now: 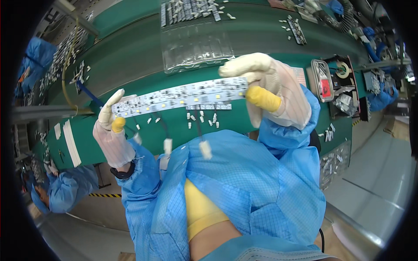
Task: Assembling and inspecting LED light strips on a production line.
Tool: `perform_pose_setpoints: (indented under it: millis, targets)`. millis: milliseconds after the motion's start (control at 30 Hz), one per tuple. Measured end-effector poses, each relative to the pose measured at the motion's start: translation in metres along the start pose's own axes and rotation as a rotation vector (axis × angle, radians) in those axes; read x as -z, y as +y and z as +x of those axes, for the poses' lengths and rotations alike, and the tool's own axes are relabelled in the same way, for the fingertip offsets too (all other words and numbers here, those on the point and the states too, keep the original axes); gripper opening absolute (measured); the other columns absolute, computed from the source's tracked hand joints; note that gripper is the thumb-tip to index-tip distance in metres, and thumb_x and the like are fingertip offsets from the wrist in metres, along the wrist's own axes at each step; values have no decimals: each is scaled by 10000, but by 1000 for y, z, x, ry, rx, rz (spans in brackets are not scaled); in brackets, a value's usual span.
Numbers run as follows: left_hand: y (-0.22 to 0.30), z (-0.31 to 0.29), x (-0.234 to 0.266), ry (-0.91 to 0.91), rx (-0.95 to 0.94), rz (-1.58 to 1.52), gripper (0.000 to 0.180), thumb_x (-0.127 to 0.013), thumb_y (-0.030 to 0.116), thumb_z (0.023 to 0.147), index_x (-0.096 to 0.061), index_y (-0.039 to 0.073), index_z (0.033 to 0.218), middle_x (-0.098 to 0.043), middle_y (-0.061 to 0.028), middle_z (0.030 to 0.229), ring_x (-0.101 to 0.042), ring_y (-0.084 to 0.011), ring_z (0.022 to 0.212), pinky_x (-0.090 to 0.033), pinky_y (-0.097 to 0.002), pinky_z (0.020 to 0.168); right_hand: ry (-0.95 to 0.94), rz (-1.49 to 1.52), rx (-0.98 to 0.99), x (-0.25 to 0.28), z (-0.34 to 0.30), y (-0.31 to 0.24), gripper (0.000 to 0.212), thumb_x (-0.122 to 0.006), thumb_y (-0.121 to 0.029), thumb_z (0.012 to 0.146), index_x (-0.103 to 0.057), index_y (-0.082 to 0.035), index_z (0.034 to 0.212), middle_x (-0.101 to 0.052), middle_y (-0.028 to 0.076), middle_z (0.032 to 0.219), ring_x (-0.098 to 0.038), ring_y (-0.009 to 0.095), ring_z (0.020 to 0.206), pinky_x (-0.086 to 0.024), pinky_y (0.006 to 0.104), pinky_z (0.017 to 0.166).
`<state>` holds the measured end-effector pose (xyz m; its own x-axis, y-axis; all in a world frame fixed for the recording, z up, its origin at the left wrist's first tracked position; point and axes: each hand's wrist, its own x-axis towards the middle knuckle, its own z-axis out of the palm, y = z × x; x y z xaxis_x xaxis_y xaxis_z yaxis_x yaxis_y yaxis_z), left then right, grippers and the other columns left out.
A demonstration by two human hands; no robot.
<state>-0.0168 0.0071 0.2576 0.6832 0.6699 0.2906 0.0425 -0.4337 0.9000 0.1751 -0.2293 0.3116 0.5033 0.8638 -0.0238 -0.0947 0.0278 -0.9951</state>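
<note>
A long white LED circuit board (180, 98) is stretched between my two gloved hands, raised above the green bench. My left hand (112, 122) pinches its left end between thumb and fingers. At the other end my right hand (276, 93) grips the board, yellow thumb tip in front and fingers behind. White plugs (205, 149) dangle from it on dark wires, slightly blurred. Partly hidden behind the board, another LED strip (222, 106) lies on the bench with several small white connectors (201, 118) near it.
Beyond my hands sits a clear plastic tray (196, 45), with several LED boards (189, 12) farther back. A lidded plastic container (322, 80) and a box holding tape (344, 69) stand at right. White strips (72, 143) lie left, near a metal post (48, 112). People in blue work nearby.
</note>
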Motion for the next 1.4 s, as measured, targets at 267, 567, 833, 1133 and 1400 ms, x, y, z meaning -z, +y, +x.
perform_pose_setpoints:
  millis: [267, 567, 833, 1133, 1400]
  targets:
    - [-20, 0, -5, 4, -36, -53, 580, -625, 440, 847, -587, -42, 1169, -676, -127, 992, -625, -130, 868, -458, -218, 766, -28, 19, 88, 2, -1, 5, 327, -623, -101, 818, -565, 19, 1117, -639, 134, 947, -578, 95, 521, -442, 192, 405]
    - [-5, -8, -4, 22, 13, -382, 539, -714, 250, 799, -533, -102, 1165, -606, -242, 1123, -653, -203, 868, -533, -258, 739, 105, -66, 96, 7, 7, 15, 317, -586, -138, 816, -573, 18, 1092, -642, 127, 867, -506, 88, 431, -394, 209, 408]
    - [2, -11, 0, -74, -119, -205, 396, -620, 180, 870, -545, -95, 1144, -686, -129, 772, -657, -196, 827, -438, -375, 955, 97, 82, 141, 15, 23, 38, 369, -607, -163, 846, -519, 57, 1128, -593, 82, 829, -421, 40, 403, -281, 152, 372]
    - [19, -15, 7, -38, -141, -112, 480, -695, 296, 809, -587, -47, 1127, -691, -97, 850, -647, -183, 843, -444, -352, 927, -5, 77, 76, 18, 32, 42, 368, -571, -169, 886, -513, 51, 1176, -615, 84, 814, -463, 46, 460, -368, 163, 488]
    - [2, 0, -4, 98, 59, -166, 392, -668, 79, 828, -595, 16, 1208, -660, -58, 892, -563, -81, 766, -444, -196, 681, 45, -62, 41, -1, 11, 21, 446, -605, -186, 842, -483, 69, 1187, -634, 124, 836, -482, 52, 415, -354, 168, 412]
